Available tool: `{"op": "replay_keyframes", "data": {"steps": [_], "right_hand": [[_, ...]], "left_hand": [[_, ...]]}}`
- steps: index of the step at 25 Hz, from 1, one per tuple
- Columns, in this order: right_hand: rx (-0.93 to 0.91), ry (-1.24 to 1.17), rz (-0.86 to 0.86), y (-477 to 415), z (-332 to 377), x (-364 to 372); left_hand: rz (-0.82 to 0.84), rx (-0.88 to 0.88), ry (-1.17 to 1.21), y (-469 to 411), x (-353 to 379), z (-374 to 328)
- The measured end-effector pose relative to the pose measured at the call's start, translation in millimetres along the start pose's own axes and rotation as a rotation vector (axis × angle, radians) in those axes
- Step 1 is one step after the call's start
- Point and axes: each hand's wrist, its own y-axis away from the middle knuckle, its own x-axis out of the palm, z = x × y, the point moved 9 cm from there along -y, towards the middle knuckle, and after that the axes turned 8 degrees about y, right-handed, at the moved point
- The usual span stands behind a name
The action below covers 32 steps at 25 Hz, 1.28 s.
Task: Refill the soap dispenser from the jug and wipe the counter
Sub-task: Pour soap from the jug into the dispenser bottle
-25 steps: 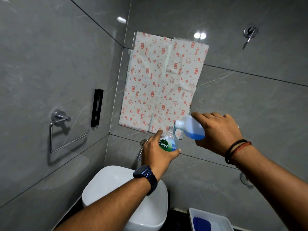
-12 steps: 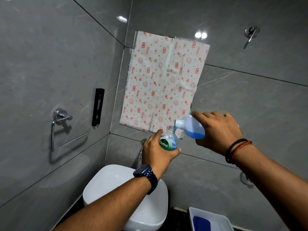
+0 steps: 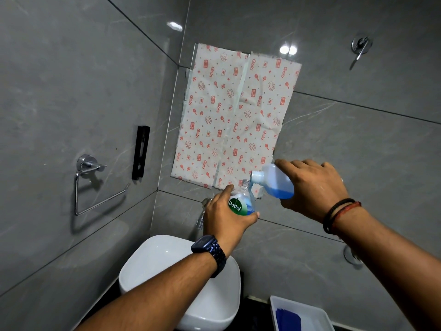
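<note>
My left hand (image 3: 226, 216) grips a clear soap dispenser bottle (image 3: 241, 202) with a green Dettol label, its pump off and its neck open, held up in the air above the basin. Blue liquid shows low inside it. My right hand (image 3: 312, 187) holds a translucent jug (image 3: 274, 181), tipped sideways with its white spout right at the bottle's open neck. Blue soap pools in the lower part of the jug.
A white basin (image 3: 155, 261) sits below my left arm, with a chrome tap (image 3: 202, 211) behind it. At the bottom right a white tray (image 3: 315, 311) holds a blue cloth (image 3: 287, 320). Patterned paper (image 3: 236, 115) covers the wall, with a towel ring (image 3: 95, 185) at left.
Both hands hold almost the same pose throughout. The view has shifted very slightly; the jug stays tipped at the bottle's neck.
</note>
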Motion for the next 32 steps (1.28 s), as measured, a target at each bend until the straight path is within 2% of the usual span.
{"op": "replay_keyframes", "data": {"steps": [32], "right_hand": [[0.008,-0.008,0.023,2.5,-1.3,-4.7]], "left_hand": [[0.0,-0.014,0.024,1.1,1.4,-2.0]]}}
